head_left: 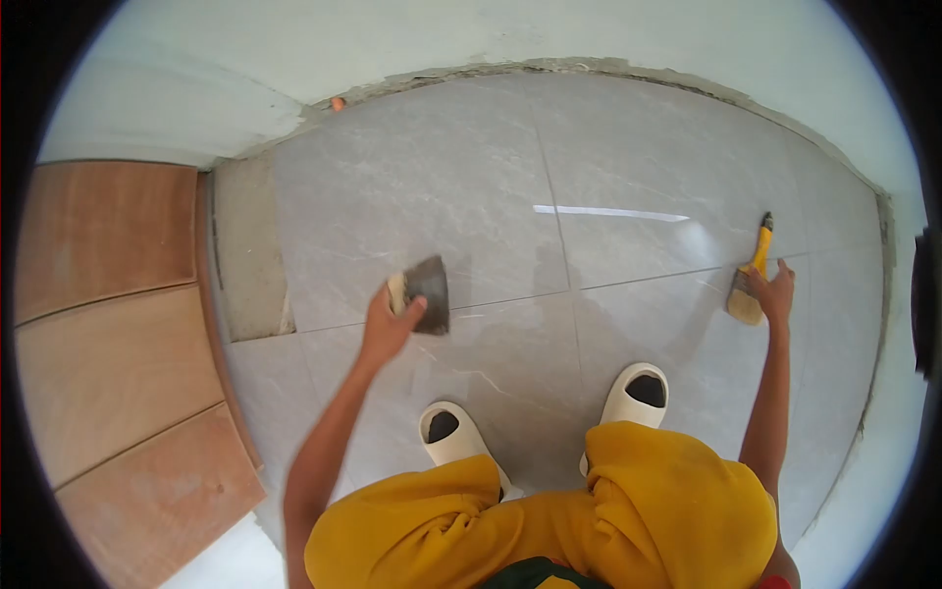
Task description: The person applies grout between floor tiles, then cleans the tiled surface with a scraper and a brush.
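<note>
My left hand (390, 324) is closed around a putty knife (431, 293) with a wide dark blade and a pale handle, the thumb lying on the blade. It is held over the grey floor tiles (412, 187), left of the middle. On the right, my right hand (774, 292) grips a paintbrush (763, 250) near the base of its yellow handle. The brush's tan bristles point toward me and its dark handle end points away. Dark grout lines (555, 196) run between the tiles, and one passes close by each hand.
Wooden panels (118, 324) line the left side beside a strip of bare concrete (250, 245). A pale wall (491, 29) with a rough lower edge curves round the back and right. A small orange object (339, 103) lies at its foot. My white shoes (453, 432) stand on the tiles.
</note>
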